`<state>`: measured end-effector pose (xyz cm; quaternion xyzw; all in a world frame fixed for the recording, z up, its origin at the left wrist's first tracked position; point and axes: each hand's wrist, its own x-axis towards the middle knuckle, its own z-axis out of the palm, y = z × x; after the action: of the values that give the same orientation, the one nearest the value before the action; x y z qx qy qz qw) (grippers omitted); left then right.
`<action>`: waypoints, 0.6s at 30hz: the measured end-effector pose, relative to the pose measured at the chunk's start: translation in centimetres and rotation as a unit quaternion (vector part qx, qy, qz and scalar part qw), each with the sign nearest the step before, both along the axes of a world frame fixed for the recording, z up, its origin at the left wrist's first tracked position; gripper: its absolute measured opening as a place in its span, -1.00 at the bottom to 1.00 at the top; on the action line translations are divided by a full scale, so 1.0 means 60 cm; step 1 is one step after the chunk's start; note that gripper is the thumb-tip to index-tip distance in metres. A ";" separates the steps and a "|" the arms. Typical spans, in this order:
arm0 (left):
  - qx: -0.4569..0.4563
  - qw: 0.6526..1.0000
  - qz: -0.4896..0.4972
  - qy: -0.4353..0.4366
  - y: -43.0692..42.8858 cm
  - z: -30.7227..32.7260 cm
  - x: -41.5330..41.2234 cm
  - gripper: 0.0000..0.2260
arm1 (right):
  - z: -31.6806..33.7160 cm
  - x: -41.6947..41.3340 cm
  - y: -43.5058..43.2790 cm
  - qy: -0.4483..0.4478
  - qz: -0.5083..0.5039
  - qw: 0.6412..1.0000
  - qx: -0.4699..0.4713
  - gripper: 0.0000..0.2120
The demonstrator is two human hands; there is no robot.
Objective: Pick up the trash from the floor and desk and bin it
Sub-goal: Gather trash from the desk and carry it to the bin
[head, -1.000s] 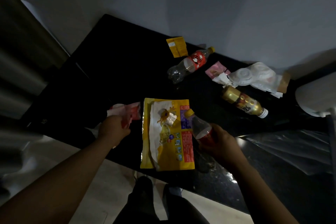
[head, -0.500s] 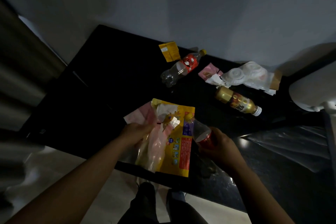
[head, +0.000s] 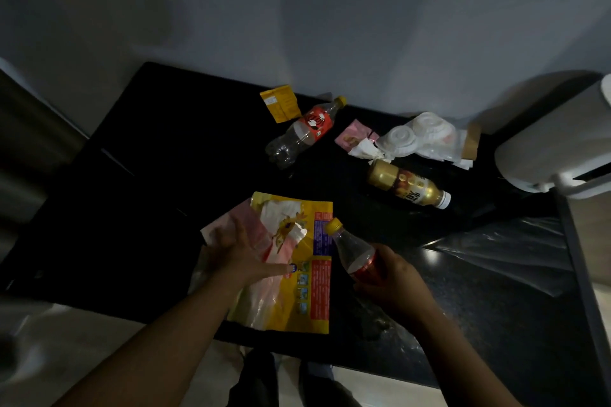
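Left hand (head: 241, 258) spread flat on the yellow bag (head: 314, 291), right hand (head: 393, 277) gripping the bottle (head: 350, 248) just beside it: gathering looks underway, and the bag likely needs pinching up next.

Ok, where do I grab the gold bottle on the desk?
Round its labelled middle, coming from above, across its width. The gold bottle lies on its side with bare desk along both long sides; white wrappers crowd its base end.

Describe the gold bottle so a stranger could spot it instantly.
Look at the black desk by the wall. Near its right end, in front of the crumpled white wrappers, lies the gold bottle. Unlike the clear, yellow-capped bottles, its cap is white.
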<state>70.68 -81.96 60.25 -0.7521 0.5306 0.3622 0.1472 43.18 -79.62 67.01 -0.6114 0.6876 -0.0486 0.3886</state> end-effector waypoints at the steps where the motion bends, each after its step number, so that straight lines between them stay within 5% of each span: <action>1: -0.004 1.000 0.023 -0.005 0.001 -0.006 -0.010 0.23 | -0.001 -0.001 0.001 0.003 -0.001 1.000 -0.001 -0.32; 5: -0.074 0.985 0.151 -0.043 0.015 -0.007 -0.042 0.27 | -0.007 -0.010 0.006 0.002 -0.015 1.000 -0.001 -0.32; 18: -0.084 0.977 0.192 -0.043 0.011 0.016 -0.071 0.03 | -0.024 -0.044 0.019 -0.012 -0.042 0.999 0.005 -0.30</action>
<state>66.41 -81.29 61.23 -0.8645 0.3981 0.3051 0.0340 40.54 -78.50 65.55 -0.5794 0.7082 -0.0686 0.3975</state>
